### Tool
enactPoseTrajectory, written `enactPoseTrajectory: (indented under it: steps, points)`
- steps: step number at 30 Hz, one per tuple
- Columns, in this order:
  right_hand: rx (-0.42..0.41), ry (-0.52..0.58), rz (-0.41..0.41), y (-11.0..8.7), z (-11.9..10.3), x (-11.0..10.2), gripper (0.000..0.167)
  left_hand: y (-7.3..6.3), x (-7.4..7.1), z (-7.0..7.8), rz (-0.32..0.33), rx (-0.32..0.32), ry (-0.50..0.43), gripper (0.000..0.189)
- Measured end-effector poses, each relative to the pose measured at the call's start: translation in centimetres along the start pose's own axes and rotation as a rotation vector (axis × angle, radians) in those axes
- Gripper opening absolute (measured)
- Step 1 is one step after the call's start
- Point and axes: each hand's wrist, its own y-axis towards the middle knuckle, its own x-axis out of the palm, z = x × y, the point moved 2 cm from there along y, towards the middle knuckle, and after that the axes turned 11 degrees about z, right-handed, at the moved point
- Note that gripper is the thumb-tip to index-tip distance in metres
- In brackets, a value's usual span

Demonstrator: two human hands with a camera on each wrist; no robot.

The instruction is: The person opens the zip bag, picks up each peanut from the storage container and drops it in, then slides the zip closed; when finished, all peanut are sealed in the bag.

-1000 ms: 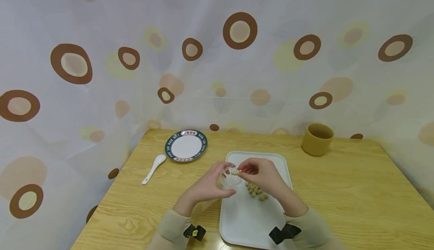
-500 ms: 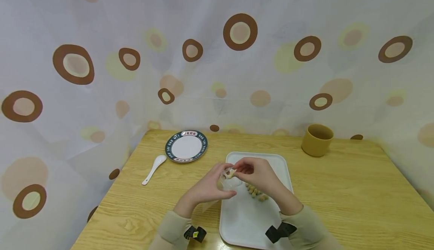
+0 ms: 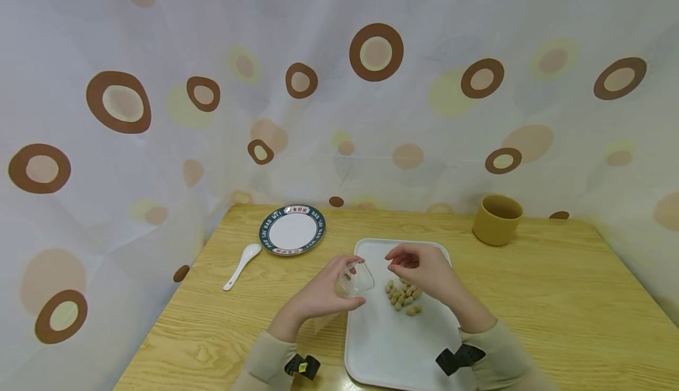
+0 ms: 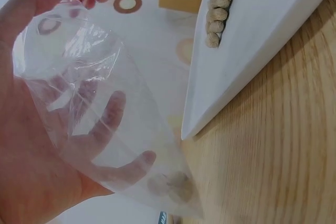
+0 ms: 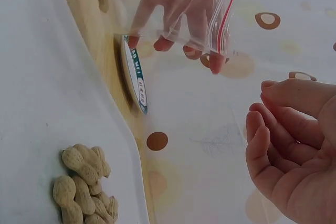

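My left hand [image 3: 320, 293] holds a clear zip bag [image 3: 356, 280] by its mouth, spread between thumb and fingers, over the left edge of the white tray [image 3: 392, 350]. A peanut [image 4: 178, 186] shows through the plastic at the bottom of the bag in the left wrist view. The bag's red zip line faces right. My right hand [image 3: 424, 268] hovers over the tray to the right of the bag, its fingers loosely curled with nothing between them, as the right wrist view shows. Below it lies a small heap of unshelled peanuts [image 3: 399, 296] on the tray.
A white plate with a dark green lettered rim [image 3: 293, 230] stands at the back left, and a white spoon [image 3: 243, 266] lies beside it. At the back right is a mustard-yellow cup [image 3: 497, 220]. A patterned cloth [image 3: 339, 114] hangs behind the wooden table [image 3: 551, 296].
My right hand pinched a peanut at the bag's mouth, moved left into the mouth, and is now drawn back to the right without the peanut. My left hand stays nearly in place.
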Motion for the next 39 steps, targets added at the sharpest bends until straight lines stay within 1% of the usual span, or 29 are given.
enactPoseTrajectory:
  steps: [8,12,15,18,24,30,39]
  points:
    - [0.075,-0.039,-0.018,-0.6,2.4,-1.1,0.012,-0.2,-0.3,0.2,0.002,-0.002,0.001,0.076]
    - [0.088,-0.079,-0.037,-1.1,3.5,-1.3,0.013,-0.2,-0.3,0.2,0.006,0.012,-0.019,0.077]
    - [0.089,-0.095,-0.055,-1.4,4.2,-1.3,0.014,-0.3,-0.3,0.2,0.010,0.017,-0.036,0.077]
    - [0.103,-0.096,-0.070,-1.5,5.0,-1.4,0.013,-0.3,-0.3,0.1,0.011,0.019,-0.033,0.077]
    - [0.156,-0.107,-0.114,-1.9,6.6,-1.2,0.012,-0.4,-0.3,0.0,0.012,0.009,-0.021,0.077]
    - [0.165,-0.138,-0.143,-2.1,7.8,-0.8,0.012,-0.4,-0.3,0.0,0.010,0.003,-0.023,0.078]
    - [0.209,-0.144,-0.177,-2.0,8.7,-0.4,0.012,-0.5,-0.3,-0.1,0.007,0.009,-0.029,0.078]
